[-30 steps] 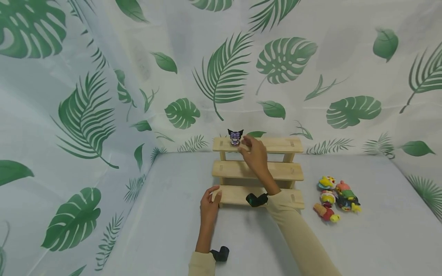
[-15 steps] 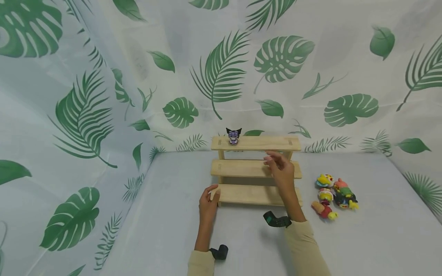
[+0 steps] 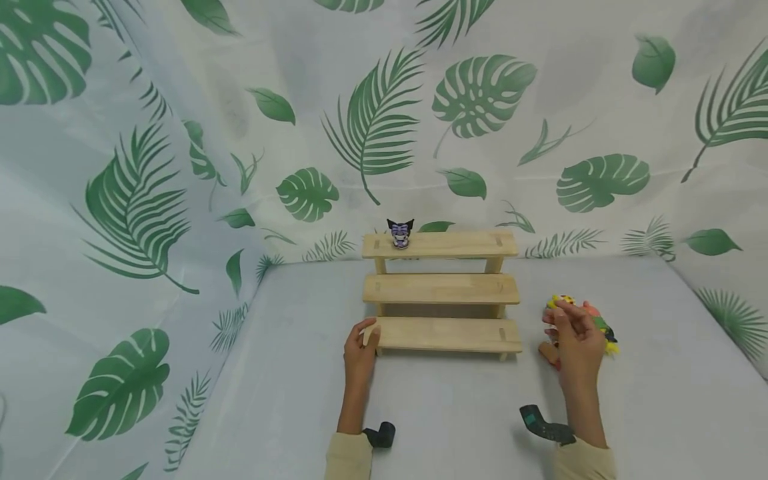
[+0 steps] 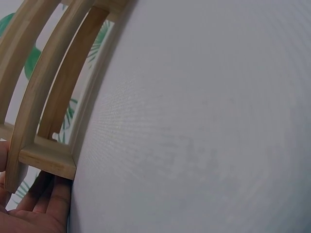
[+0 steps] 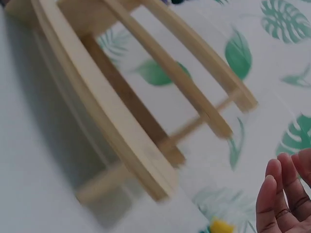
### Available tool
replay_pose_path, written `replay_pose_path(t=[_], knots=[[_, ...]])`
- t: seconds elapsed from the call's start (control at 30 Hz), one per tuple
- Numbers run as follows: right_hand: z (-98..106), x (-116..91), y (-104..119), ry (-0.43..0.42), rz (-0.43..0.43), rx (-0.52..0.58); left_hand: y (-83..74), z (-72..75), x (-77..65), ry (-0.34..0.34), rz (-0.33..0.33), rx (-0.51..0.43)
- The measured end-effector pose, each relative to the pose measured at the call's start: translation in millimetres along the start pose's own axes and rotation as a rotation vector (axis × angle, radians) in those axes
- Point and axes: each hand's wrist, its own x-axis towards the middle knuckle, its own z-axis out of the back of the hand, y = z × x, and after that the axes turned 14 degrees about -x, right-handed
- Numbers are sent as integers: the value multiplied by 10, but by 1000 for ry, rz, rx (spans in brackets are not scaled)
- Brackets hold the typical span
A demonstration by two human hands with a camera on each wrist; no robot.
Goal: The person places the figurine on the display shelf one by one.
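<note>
A three-tier wooden display stand [image 3: 444,333] is in the middle of the head view. My left hand [image 3: 360,357] grips the left end of its lowest tier; the left wrist view shows the fingers [image 4: 59,199] against the wooden end. On the top tier, toward the left, a small purple figurine [image 3: 400,236] with black pointed ears stands upright. Over a cluster of small toy figures at the right, my right hand [image 3: 582,347] hovers with fingers loosely bent, holding nothing visible. It partly hides a yellow figure [image 3: 552,302], a green-and-pink one [image 3: 600,323] and a red-and-brown one [image 3: 548,353].
The stand rests on a pale cloth-covered surface [image 3: 288,387]. Behind it and at the sides rise white sheets [image 3: 336,87] with green leaf prints. A black wrist camera [image 3: 384,435] sits on the left wrist, another [image 3: 543,425] on the right.
My right hand has left the purple figurine on the top tier and moved right and toward me, over the toy cluster. The left hand stays at the stand. The head view has shifted slightly.
</note>
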Motion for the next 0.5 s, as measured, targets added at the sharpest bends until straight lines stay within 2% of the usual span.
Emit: replay_pose_path(t=[0.1,0.27,0.4,0.5], knots=[[231,79,-40,-91,-31,7,44,-7,12,-18,-2,2],[585,253,-85,-218,-130,10,276,12,109,-62,-13,14],[814,379,-146,-252,-254,-9,338,26,135,-65,-25,34],[920,461,-217,-229,-324,-68,345,27,137,-58,-38,39]])
